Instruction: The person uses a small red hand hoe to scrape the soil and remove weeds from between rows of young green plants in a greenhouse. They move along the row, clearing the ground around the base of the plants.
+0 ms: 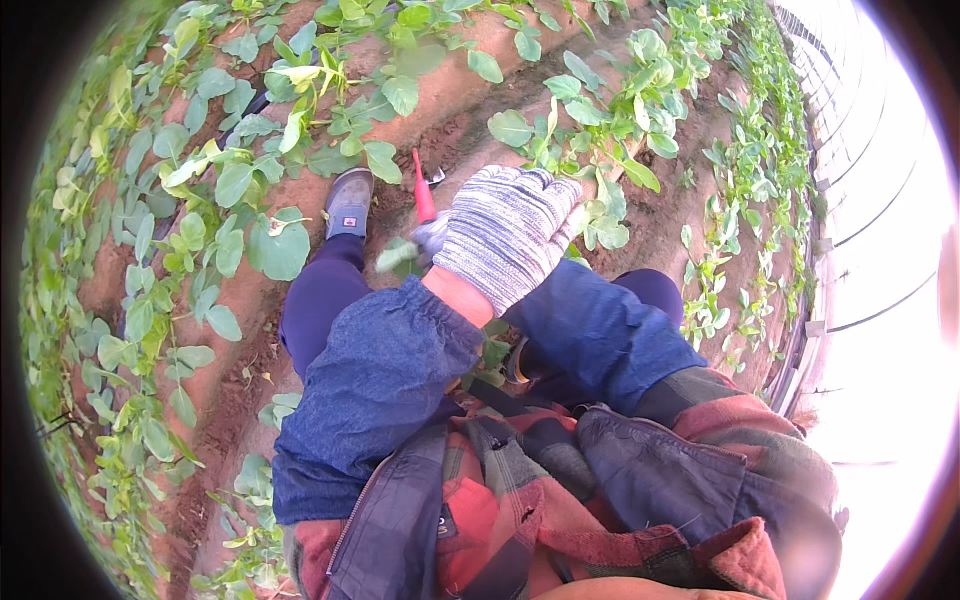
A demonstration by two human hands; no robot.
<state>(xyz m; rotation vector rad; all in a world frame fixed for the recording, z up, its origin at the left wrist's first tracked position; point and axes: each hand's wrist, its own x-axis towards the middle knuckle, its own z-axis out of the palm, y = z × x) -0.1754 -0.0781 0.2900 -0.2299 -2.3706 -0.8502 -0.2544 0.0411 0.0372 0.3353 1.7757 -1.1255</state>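
Note:
My left hand (514,225), in a grey-and-white knitted glove, reaches across in front of me with its back up. Its fingers curl down beside a leafy green plant (600,142); the fingertips are hidden, so any grip on a stem cannot be seen. The right forearm, in a blue sleeve cover (600,322), passes underneath the left wrist. Only a blurred bit of my right hand (431,238) shows, gloved, closed around the lower end of a red-handled tool (421,187). A small shiny metal part (436,177) shows beside the handle. A blurred leaf (396,255) is close to that hand.
My grey shoe (349,199) stands on reddish soil between rows of leafy plants (161,300). More plants (750,187) grow to the right, beside a bright greenhouse wall with curved ribs (874,232). A dark hose-like line (255,105) runs under leaves on the left.

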